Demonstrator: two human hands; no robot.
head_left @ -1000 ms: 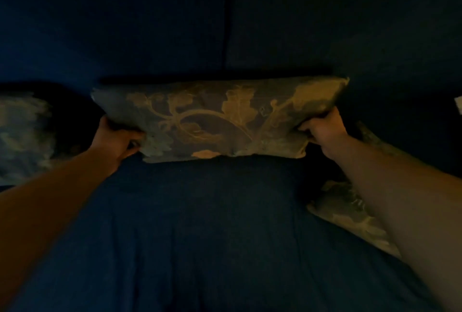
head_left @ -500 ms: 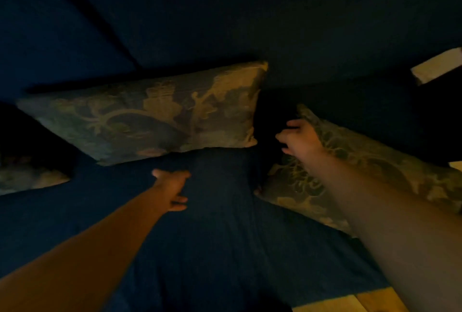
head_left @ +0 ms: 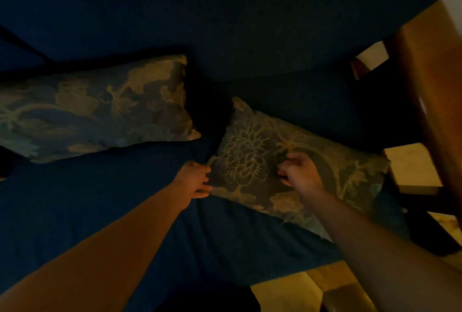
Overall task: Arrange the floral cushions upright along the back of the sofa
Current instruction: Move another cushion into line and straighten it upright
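Two floral cushions show on the dark blue sofa. The left floral cushion (head_left: 100, 109) leans against the sofa back (head_left: 225, 12). The right floral cushion (head_left: 252, 154) lies flat and askew on the sofa seat (head_left: 100, 199). My left hand (head_left: 195, 179) touches that cushion's near left edge, fingers curled at the rim. My right hand (head_left: 300, 171) rests on top of its middle with fingers bent onto the fabric. The light is dim, so whether either hand has a firm grip is unclear.
A wooden armrest (head_left: 430, 102) runs down the right side of the sofa. Pale floor (head_left: 287, 294) shows beyond the seat's front edge at the bottom right. A seam in the sofa back (head_left: 22, 44) lies at the upper left.
Both hands let go of the left cushion, which stays leaning on the sofa back. My view swung right, and both hands moved onto the flat right cushion.
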